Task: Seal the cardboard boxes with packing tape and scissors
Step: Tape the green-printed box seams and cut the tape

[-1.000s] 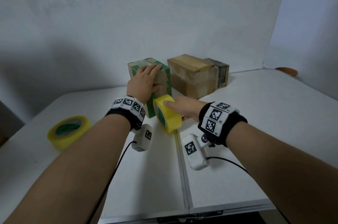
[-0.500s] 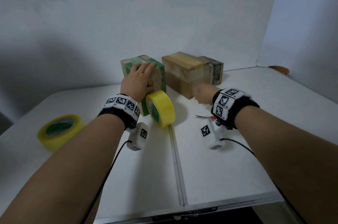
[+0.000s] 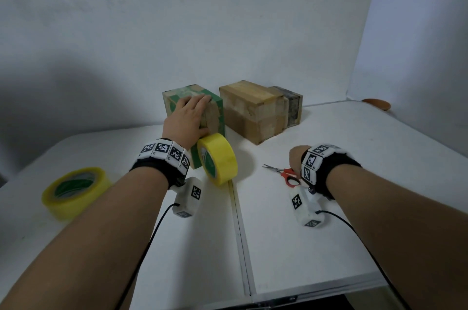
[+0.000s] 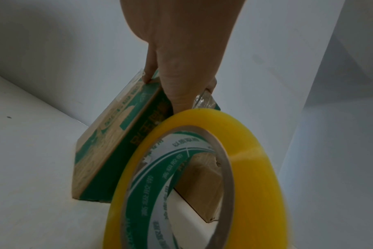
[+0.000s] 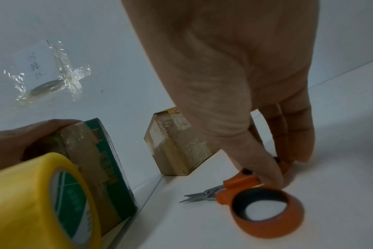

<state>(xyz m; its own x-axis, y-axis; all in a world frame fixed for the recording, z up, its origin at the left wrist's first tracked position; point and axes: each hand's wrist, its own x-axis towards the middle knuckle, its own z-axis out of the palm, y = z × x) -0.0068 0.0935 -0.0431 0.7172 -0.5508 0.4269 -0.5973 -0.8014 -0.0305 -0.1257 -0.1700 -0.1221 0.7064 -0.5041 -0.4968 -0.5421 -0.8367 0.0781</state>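
R fingers (image 5: 273, 171) pinch scissors (image 5: 241, 193) handle | L fingers (image 3: 200, 102) flat on green box (image 3: 215, 117) top

Left hand (image 3: 186, 117) on left box (image 3: 214, 117); tape roll (image 3: 218, 159) on edge against its front. Second box (image 3: 255, 114) right of it. Scissors (image 3: 281, 172) front-right, under right hand (image 3: 295, 159). Spare roll (image 3: 73, 192) far left.
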